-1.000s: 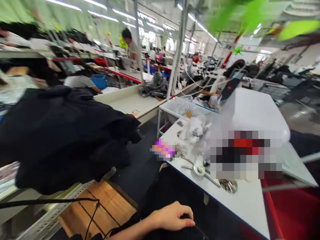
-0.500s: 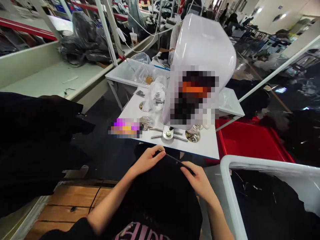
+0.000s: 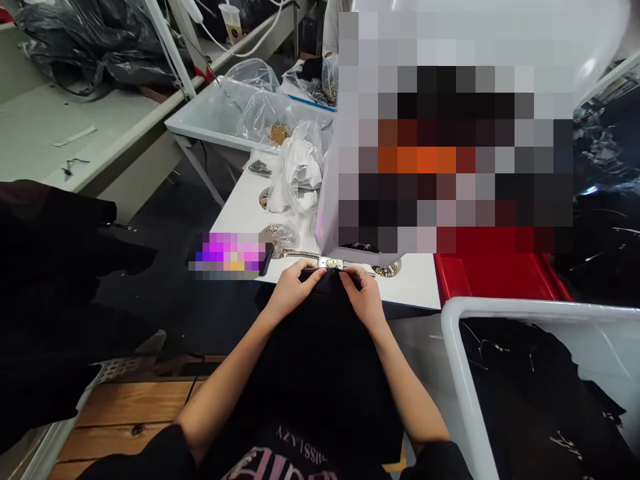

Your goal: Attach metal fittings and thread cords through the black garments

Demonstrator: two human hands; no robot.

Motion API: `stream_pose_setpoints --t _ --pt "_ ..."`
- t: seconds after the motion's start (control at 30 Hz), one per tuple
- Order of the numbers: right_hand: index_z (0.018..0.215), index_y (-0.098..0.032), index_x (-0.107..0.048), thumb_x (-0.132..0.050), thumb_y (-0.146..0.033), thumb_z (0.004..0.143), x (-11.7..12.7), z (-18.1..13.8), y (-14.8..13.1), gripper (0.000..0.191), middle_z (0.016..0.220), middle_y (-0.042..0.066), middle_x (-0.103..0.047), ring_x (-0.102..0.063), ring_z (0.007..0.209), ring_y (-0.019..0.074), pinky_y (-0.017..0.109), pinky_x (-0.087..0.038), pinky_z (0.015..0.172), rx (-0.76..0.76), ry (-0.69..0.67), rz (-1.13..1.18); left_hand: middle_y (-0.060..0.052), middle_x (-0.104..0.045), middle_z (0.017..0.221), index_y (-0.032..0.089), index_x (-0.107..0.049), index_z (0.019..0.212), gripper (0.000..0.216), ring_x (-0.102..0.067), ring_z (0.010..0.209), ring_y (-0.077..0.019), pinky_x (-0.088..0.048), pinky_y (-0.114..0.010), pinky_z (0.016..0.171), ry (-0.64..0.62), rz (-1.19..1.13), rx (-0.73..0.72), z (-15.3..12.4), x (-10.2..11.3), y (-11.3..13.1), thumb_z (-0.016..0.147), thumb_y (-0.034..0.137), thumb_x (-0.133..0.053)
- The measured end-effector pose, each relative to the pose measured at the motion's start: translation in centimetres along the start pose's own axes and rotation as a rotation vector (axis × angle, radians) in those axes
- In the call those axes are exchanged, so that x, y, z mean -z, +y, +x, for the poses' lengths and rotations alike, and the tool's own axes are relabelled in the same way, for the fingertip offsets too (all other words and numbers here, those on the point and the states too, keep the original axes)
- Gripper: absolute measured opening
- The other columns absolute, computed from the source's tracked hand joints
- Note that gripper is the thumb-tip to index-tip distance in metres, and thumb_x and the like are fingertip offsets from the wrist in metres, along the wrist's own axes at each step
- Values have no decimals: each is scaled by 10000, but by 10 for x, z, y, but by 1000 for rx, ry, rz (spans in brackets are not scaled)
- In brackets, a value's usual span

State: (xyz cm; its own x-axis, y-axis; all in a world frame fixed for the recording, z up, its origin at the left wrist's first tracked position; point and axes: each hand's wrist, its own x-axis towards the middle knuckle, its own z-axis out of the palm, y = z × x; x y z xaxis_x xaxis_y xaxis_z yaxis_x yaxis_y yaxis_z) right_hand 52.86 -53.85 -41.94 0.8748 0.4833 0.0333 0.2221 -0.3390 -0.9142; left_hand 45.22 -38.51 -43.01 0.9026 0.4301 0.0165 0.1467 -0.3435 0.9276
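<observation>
My left hand (image 3: 294,288) and my right hand (image 3: 364,296) both pinch the top edge of a black garment (image 3: 320,360) that lies over my lap. They hold that edge against the front of a white work table (image 3: 240,207), right at a small metal die (image 3: 330,263) under a white press machine (image 3: 465,40). The fingers of both hands are closed on the cloth.
On the white table lie a clear bag of white pieces (image 3: 297,170), metal springs and small trays of shiny snaps (image 3: 387,269). A red bin (image 3: 495,277) stands to the right. A white-railed cart with black garments (image 3: 540,393) is at lower right; a black pile (image 3: 45,293) is on the left.
My view dropped from the workshop hall to the press. Both hands took the garment's edge and moved it forward up to the metal die at the table's front.
</observation>
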Motion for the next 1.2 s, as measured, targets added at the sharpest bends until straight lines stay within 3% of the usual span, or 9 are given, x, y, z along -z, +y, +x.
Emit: stream_pose_setpoints --t 0.13,0.33,0.57,1.03,1.2 --pt "912 -181 -633 -545 -379 823 -2 6 4 234 907 65 -685 -637 876 215 334 -482 812 -14 37 -24 -18 -656 792 176 -613 800 278 -604 781 -177 -455 -267 746 92 -24 13 7 -6 -6 793 451 -574" --pt "922 -189 -663 -532 -373 833 -1 15 10 243 966 67 -691 -631 942 230 343 -477 836 4 7 -48 -30 -662 756 163 -610 735 296 -610 758 -183 -460 -269 740 89 -13 43 10 -8 -3 798 448 -559" --pt "983 -206 -661 -548 -386 814 0 21 7 271 1055 51 -668 -587 1050 238 356 -452 901 26 25 -21 -40 -674 822 156 -636 822 247 -615 801 -187 -455 -279 768 149 -18 47 15 -10 -6 777 390 -574" --pt "836 -191 -621 -537 -355 763 -10 31 17 198 859 31 -657 -589 903 237 340 -475 806 -66 125 -87 -14 -643 748 178 -610 782 155 -596 782 -187 -453 -267 779 211 26 18 25 -17 -11 764 323 -559" --pt "788 -192 -608 -497 -337 798 -13 31 23 183 850 60 -655 -597 868 242 347 -465 794 3 133 -185 -21 -634 753 193 -599 797 131 -595 773 -195 -442 -272 753 196 128 10 25 -20 -13 793 307 -535"
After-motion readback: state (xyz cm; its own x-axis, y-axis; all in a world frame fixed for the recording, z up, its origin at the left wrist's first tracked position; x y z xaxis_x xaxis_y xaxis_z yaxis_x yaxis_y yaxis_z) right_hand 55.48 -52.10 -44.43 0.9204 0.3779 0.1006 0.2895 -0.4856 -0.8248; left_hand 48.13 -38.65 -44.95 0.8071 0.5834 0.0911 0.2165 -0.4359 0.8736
